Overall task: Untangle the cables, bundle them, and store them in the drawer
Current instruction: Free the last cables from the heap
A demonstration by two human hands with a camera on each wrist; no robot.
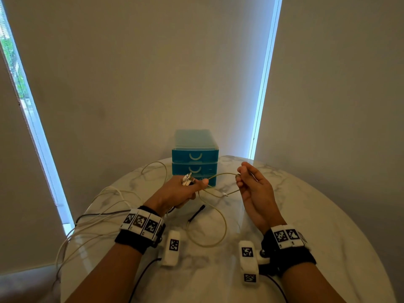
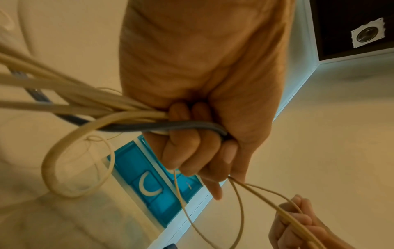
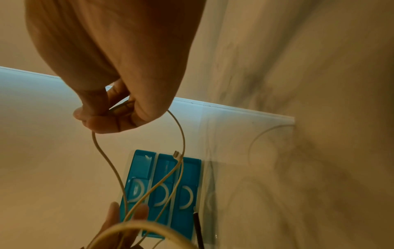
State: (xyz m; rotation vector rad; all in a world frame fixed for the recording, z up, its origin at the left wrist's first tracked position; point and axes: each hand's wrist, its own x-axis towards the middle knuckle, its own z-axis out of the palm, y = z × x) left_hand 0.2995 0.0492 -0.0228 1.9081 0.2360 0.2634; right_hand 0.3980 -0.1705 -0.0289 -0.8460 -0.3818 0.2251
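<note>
My left hand [image 1: 188, 189] grips a bunch of cables [image 2: 89, 107], several cream ones and one dark grey, with white plugs [image 1: 187, 179] sticking up out of the fist. Their long tails [image 1: 91, 215] trail off the table's left side. My right hand [image 1: 247, 182] pinches a thin cream cable [image 1: 220, 177] that runs from the left fist in a loop; its free plug [image 3: 176, 154] hangs below. Another loop of this cable [image 1: 218, 232] lies on the table. The blue three-drawer unit [image 1: 195, 158] stands behind both hands, all drawers closed.
The round white marble table [image 1: 306, 215] carries a short black strap [image 1: 196, 213] between my forearms. The wall sits close behind the drawer unit, with bright window strips [image 1: 262, 84] to either side.
</note>
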